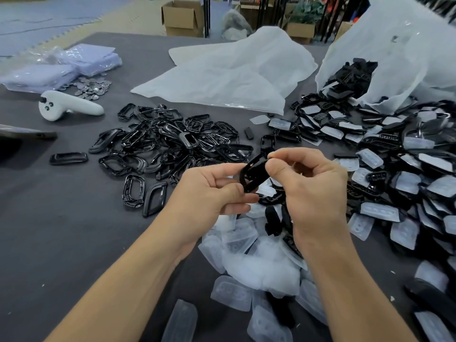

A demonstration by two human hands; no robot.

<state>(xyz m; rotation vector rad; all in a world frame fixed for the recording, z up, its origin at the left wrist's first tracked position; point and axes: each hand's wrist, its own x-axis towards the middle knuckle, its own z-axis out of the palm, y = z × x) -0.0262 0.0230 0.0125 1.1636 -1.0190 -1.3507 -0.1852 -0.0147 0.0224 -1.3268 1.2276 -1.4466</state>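
Grey cloth covered the table (61, 230), with cardboard boxes (182, 18) on the floor beyond it. At the far left lay a white controller (66, 106), and right of it a loose pile of frames (167, 144). Above the table's middle, the left hand (209, 193) curled its fingers and thumb round the lower end of one black frame (254, 175), which stood tilted between both hands. The right hand (313, 186) pinched the frame's upper end between thumb and forefinger, its other fingers loosely bent. Under the hands lay a heap of clear covers (259, 267). Further right, a larger pile of black parts (394, 169) spilled from an open plastic bag (394, 58).
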